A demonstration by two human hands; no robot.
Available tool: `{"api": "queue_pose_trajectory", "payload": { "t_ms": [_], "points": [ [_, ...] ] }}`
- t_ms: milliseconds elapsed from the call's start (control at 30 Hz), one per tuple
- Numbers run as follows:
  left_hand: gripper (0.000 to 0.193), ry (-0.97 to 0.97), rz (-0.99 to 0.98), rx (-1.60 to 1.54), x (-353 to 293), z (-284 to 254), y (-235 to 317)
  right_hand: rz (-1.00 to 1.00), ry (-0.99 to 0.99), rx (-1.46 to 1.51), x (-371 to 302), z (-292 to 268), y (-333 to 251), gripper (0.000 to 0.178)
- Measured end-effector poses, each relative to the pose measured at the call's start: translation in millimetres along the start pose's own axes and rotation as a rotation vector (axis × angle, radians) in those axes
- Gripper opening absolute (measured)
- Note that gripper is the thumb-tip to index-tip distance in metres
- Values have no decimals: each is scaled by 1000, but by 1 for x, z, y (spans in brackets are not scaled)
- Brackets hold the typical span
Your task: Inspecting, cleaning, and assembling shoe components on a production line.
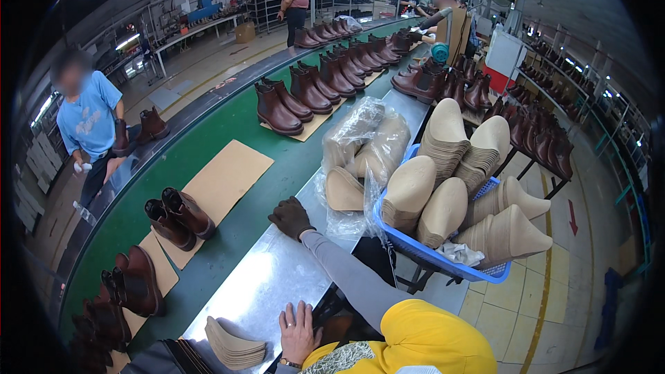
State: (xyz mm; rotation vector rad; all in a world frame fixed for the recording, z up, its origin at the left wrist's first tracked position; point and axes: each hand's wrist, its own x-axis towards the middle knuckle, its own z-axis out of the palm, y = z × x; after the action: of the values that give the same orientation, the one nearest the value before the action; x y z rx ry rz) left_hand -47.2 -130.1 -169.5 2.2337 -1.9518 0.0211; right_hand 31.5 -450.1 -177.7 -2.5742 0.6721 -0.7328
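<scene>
Insole stack (235,346) at 7 o'clock likely awaits pickup; left hand (298,332) lies flat beside it, grip open. Gloved right hand (291,218) rests on the counter (270,277); whether its grip is closed, I cannot tell.

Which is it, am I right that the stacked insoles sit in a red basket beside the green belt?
Not quite: the basket is blue, not red. The head view shows the stacked insoles sitting in it, beside the green belt.
</scene>
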Motion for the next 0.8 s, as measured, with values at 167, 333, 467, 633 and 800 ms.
{"api": "queue_pose_trajectory", "payload": {
  "t_ms": [167,333,467,633,800],
  "points": [
    [72,8,5,-3,0,1,0,-4,11,-12,-1,1,0,30],
    [71,10,6,-5,1,0,0,-14,23,-25,0,3,2,31],
    [71,0,5,-2,2,-1,1,-16,21,-25,1,4,3,31],
    [71,-4,-7,3,1,-3,1,-17,2,-22,1,1,1,31],
    [71,-1,-4,5,1,-3,2,-12,17,-18,0,0,1,31]
  ]
}}
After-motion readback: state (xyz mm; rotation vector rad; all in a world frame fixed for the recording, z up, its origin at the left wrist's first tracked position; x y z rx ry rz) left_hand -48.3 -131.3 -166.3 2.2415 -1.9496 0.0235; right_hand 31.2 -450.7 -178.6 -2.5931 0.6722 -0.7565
